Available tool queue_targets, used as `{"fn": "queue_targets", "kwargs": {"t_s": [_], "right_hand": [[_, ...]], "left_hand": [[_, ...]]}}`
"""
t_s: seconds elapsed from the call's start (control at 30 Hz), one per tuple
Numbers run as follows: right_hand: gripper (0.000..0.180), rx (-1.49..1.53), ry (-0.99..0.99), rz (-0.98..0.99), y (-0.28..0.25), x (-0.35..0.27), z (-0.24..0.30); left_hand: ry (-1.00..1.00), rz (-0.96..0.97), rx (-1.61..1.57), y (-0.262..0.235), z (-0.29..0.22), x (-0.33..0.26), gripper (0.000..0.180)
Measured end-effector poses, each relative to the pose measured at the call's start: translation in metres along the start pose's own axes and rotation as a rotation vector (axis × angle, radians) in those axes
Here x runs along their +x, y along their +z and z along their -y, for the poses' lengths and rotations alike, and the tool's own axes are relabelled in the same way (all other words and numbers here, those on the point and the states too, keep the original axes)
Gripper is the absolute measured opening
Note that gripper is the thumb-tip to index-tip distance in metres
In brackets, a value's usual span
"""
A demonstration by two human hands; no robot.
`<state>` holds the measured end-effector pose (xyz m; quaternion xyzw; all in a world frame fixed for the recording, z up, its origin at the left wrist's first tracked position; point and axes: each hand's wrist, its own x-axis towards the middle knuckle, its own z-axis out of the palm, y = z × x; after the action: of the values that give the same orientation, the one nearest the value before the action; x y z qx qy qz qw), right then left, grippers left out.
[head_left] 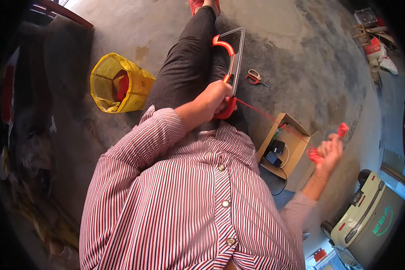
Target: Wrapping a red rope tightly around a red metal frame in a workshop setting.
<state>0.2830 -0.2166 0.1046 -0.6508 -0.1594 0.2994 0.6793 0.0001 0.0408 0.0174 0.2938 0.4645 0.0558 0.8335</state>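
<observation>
I sit on a concrete floor with a dark metal frame (239, 47) lying along my leg. Red cord is wound over part of its rim (224, 45). My left hand (216, 98) is closed on the frame's near end, where the red wrapping bunches. A taut red cord (270, 118) runs from there to my right hand (330, 150), which is raised out to the right and grips a small bundle of the red cord (314, 155).
Red-handled scissors (254, 77) lie on the floor right of the frame. An open cardboard box (287, 146) with dark adapters and cables sits under the cord. A yellow bag (119, 83) stands at left. A pale green machine (369, 211) is at lower right.
</observation>
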Motion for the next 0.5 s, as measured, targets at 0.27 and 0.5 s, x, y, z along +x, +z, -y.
{"fn": "queue_targets", "kwargs": {"t_s": [0.27,0.5], "right_hand": [[0.042,0.331,0.442,0.674,0.14,-0.037,-0.088],[0.054,0.109,0.36,0.852,0.178,-0.021,-0.098]], "left_hand": [[1.093,0.023,0.938,0.012,0.015,-0.047,0.022],[0.45,0.392,-0.251,0.014,-0.024,-0.063,0.023]]}}
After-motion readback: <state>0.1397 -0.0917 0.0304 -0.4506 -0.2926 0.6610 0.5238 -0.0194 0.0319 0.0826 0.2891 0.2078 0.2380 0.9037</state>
